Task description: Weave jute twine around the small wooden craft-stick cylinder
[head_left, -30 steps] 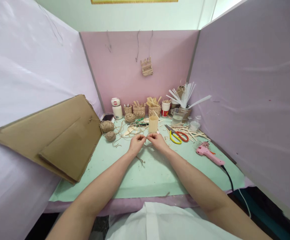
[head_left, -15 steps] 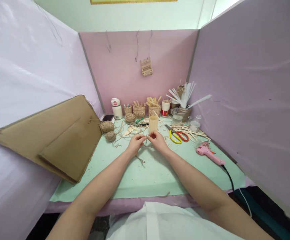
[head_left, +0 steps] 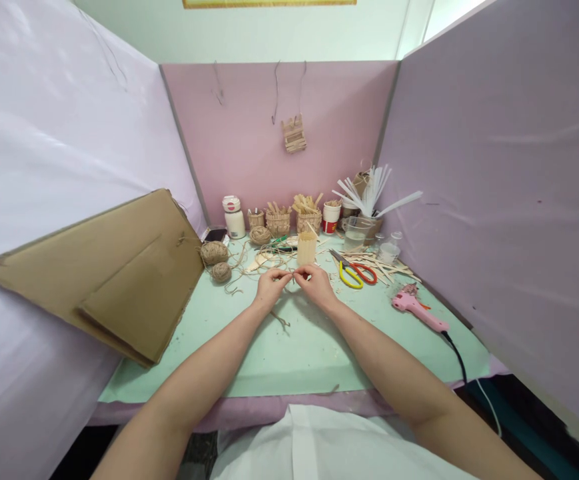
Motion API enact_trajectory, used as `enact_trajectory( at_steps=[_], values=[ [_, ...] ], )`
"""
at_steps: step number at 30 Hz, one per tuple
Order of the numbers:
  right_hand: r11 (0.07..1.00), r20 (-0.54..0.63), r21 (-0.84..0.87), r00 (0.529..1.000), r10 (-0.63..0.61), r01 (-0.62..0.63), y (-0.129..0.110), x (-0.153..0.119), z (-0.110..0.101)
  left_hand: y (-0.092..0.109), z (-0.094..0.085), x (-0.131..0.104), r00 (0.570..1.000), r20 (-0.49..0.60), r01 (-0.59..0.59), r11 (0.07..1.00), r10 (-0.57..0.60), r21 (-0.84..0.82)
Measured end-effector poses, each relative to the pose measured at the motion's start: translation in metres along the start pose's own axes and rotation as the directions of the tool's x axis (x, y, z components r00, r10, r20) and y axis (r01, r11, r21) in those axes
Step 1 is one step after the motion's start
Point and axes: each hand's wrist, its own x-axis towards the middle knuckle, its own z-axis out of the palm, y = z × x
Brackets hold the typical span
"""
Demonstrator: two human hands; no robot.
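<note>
My left hand (head_left: pixel 270 287) and my right hand (head_left: pixel 315 283) meet over the middle of the table, fingertips nearly touching. Both are closed in a pinch on a short bit of brown twine (head_left: pixel 293 275), mostly hidden by the fingers. Below my left wrist, frayed brown strands (head_left: pixel 281 320) stick out over the table. Just beyond the hands stands a small upright holder made of pale wooden sticks (head_left: pixel 306 249). Scissors with yellow and red handles (head_left: pixel 353 272) lie open to the right of my right hand.
A pink glue gun (head_left: pixel 419 312) with a black cord lies at right. Balls of twine (head_left: pixel 214 252), stick-filled baskets (head_left: pixel 278 220), a white bottle (head_left: pixel 234 219) and a clear cup (head_left: pixel 356 235) stand farther back. Cardboard (head_left: pixel 119 287) leans at left; loose wooden strips (head_left: pixel 384 265) lie at right.
The fingers of both hands have shifted slightly around the twine, and a pale spot between the fingertips no longer shows. The things on the table stay put.
</note>
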Motion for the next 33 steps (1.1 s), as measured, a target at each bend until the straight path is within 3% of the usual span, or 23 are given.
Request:
enact_trajectory(
  at_steps=[4,7,9,11,13,15,17,20,22,33],
  values=[
    [1.0,0.01,-0.024,1.0,-0.018,0.018,0.002,0.0,0.001,0.002,0.002,-0.002,1.0,0.003,0.03,0.999,-0.03,-0.022],
    [0.998,-0.012,-0.044,0.999,-0.045,0.045,0.0,-0.001,0.002,0.004,0.005,-0.003,0.978,0.02,0.209,0.963,-0.209,-0.171],
    [0.997,-0.04,-0.046,0.997,-0.069,0.067,-0.004,-0.003,0.002,0.006,0.007,-0.003,0.923,0.099,0.381,0.852,-0.371,-0.359],
    [0.994,-0.052,-0.032,0.993,-0.107,0.105,-0.008,-0.004,0.001,0.009,0.006,-0.002,0.834,0.244,0.543,0.662,-0.495,-0.516],
    [0.988,-0.043,-0.006,0.987,-0.152,0.152,-0.013,-0.004,0.0,0.011,0.003,-0.001,0.746,0.387,0.654,0.485,-0.542,-0.58],
    [0.984,-0.032,0.027,0.985,-0.172,0.173,-0.015,-0.005,-0.001,0.013,0.0,0.0,0.702,0.457,0.699,0.407,-0.546,-0.588],
    [0.986,-0.02,0.058,0.988,-0.155,0.156,-0.014,-0.004,-0.001,0.015,-0.002,0.0,0.734,0.432,0.672,0.466,-0.524,-0.576],
    [0.993,0.01,0.077,0.996,-0.093,0.092,-0.009,-0.003,0.0,0.015,-0.001,-0.003,0.845,0.277,0.534,0.689,-0.458,-0.49],
    [0.996,0.027,0.076,0.998,-0.055,0.053,-0.005,-0.002,0.001,0.015,0.0,-0.005,0.891,0.195,0.454,0.793,-0.41,-0.406],
    [0.984,0.021,0.159,0.997,0.075,-0.077,0.0,0.001,0.003,0.006,0.002,-0.004,0.929,0.23,0.34,0.915,-0.291,-0.219]
  ],
)
